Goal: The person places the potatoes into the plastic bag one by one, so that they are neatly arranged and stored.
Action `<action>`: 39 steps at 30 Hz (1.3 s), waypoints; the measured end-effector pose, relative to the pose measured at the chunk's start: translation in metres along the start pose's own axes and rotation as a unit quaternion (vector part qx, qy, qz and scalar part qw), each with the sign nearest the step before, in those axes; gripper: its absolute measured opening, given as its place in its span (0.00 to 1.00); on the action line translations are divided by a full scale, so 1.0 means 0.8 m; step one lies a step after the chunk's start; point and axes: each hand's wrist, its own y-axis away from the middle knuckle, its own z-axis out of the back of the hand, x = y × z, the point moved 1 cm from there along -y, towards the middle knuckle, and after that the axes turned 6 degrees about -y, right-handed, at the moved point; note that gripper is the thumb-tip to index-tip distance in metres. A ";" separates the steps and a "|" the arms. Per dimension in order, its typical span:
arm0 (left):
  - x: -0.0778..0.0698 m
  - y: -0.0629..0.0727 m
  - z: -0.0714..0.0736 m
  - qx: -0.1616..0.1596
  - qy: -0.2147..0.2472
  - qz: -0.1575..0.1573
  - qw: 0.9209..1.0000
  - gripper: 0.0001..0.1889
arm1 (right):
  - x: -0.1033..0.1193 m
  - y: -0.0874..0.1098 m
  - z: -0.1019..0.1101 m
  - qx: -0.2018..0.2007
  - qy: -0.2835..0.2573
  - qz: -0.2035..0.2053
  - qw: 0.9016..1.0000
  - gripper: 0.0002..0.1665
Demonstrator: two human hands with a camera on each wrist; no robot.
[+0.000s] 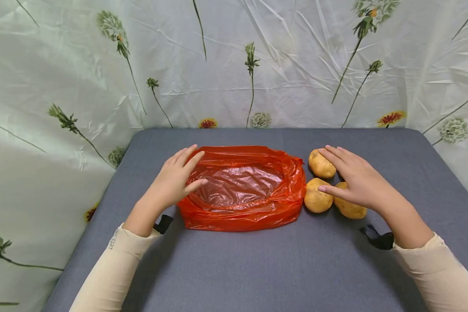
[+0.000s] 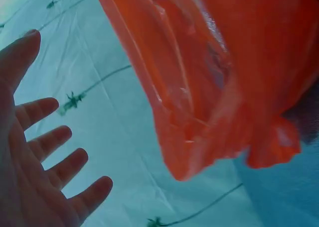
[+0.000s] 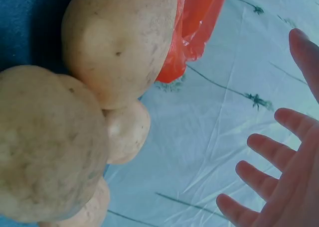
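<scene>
A red plastic bag (image 1: 242,219) lies on the grey table with its mouth spread wide and its wrinkled inside showing. My left hand (image 1: 175,175) hovers by the bag's left edge, fingers straight and apart, holding nothing. Just right of the bag sits a cluster of potatoes (image 1: 318,196), some partly hidden under my right hand. That right hand (image 1: 356,177) is held over them with fingers extended and grips nothing. In the right wrist view, several potatoes (image 3: 119,43) lie close together, apart from the fingers. The left wrist view has the bag (image 2: 199,87) beside the spread left fingers.
The grey table (image 1: 257,268) extends in front of the bag and to both sides. Behind it hangs a pale curtain (image 1: 296,65) printed with flowers, which also runs down the left side. Dark straps (image 1: 378,238) show at the wrists.
</scene>
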 end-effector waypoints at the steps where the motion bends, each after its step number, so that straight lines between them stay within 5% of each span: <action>1: 0.002 0.002 -0.002 -0.004 0.006 0.009 1.000 0.37 | -0.001 0.002 0.001 -0.002 -0.005 -0.003 1.000 0.48; 9: 0.015 0.023 -0.019 -0.002 0.034 0.102 0.994 0.34 | -0.014 0.024 0.000 -0.014 -0.052 -0.026 0.998 0.47; 17: 0.024 0.041 -0.036 0.021 0.060 0.158 0.985 0.33 | -0.029 0.049 -0.008 -0.026 -0.086 -0.040 0.995 0.46; 32: 0.039 0.057 -0.061 0.011 0.150 0.183 0.971 0.31 | -0.048 0.095 -0.032 -0.035 -0.172 -0.143 0.974 0.43; 39: 0.046 0.061 -0.071 0.001 0.210 0.180 0.961 0.34 | -0.057 0.102 -0.045 -0.036 -0.211 -0.148 0.966 0.43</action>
